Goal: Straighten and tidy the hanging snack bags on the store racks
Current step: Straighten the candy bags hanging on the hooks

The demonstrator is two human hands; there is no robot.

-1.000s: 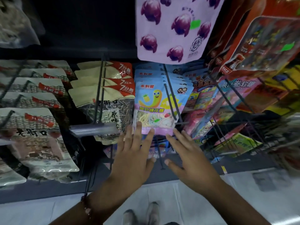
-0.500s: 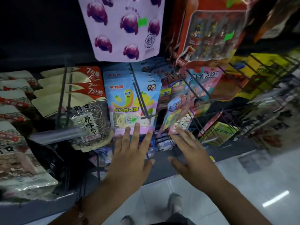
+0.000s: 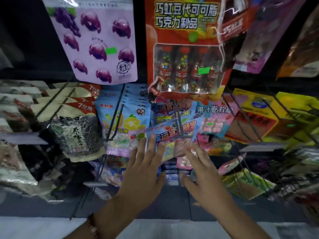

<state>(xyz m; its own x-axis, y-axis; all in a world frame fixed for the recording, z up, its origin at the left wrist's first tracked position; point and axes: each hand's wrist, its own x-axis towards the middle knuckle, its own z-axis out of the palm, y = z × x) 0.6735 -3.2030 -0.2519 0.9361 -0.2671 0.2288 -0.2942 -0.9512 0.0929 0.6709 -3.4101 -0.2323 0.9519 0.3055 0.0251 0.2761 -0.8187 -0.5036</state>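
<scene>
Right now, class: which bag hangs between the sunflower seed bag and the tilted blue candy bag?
In the head view, the marshmallow bag hangs between the sunflower seed bag and the tilted blue candy bag.

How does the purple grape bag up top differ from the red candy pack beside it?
The purple bag is opaque and printed with grapes; the red pack has a clear window showing small candy bottles. The purple bag hangs left, the red pack right. Both hang on the upper row and carry a green sticker.

— What do you see below the dark shelf base [image 3: 155, 204]?
— I see pale floor [image 3: 51, 228] just under it, running along the bottom edge.
— Anything else?
— I can't tell; blurred.
</scene>
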